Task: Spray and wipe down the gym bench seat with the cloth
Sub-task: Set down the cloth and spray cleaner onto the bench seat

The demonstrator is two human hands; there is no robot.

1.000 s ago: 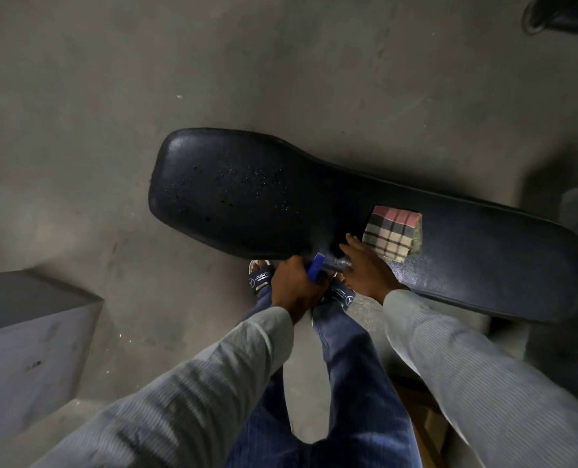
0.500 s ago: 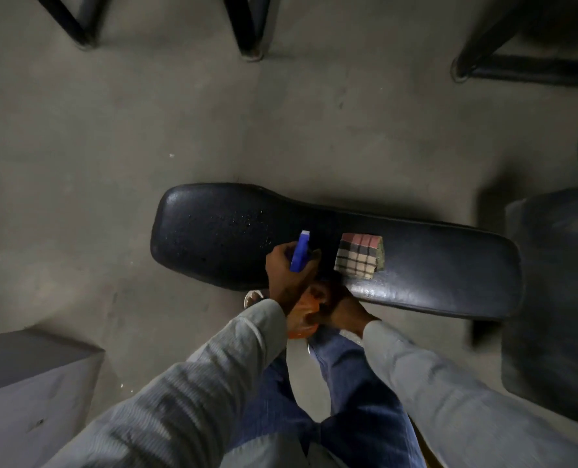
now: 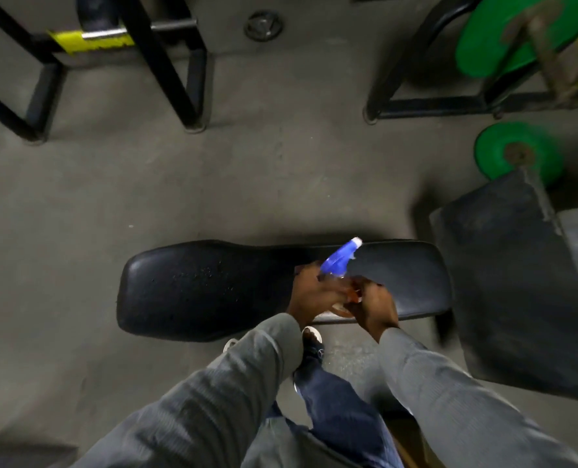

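Note:
The black padded bench seat [image 3: 213, 288] lies across the middle of the view, with spray droplets on its wide left part. Both hands hold a spray bottle [image 3: 340, 260] over the seat's middle. It has a blue trigger head, tilted up and to the right, and an orange body. My left hand [image 3: 309, 293] grips the neck under the blue head. My right hand [image 3: 373, 304] wraps the orange body from the right. The checked cloth is hidden behind my hands.
Black metal frame legs [image 3: 179, 72] stand on the concrete floor behind the bench. Green weight plates [image 3: 514, 153] and another black frame sit at the upper right. A dark pad [image 3: 517, 275] lies just right of the seat. My legs and shoe are below.
The bottle has been lifted from beside my knees to above the seat and its head now points up-right. The view tilted up; the cloth went out of sight.

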